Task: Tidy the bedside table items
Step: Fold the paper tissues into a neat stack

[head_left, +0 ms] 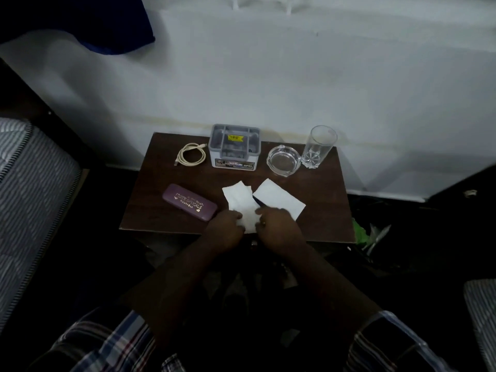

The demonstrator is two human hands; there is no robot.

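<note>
A small dark wooden bedside table (166, 178) stands against a white wall. White tissue paper (239, 197) lies near its front edge, spread in two flaps, the right flap (279, 197) pointing to the right. My left hand (224, 228) and my right hand (276, 224) both pinch the tissue's near end, close together. A purple spectacle case (189, 204) lies left of the tissue. At the back sit a coiled cream cable (190, 154), a grey organiser box (234, 146), a glass ashtray (283, 159) and an empty drinking glass (318, 146).
A striped mattress (29, 189) borders the table on the left. Another striped cushion (483, 318) shows at the lower right. Green items (361, 232) lie on the dark floor right of the table. A blue cloth (118, 25) hangs at the top left.
</note>
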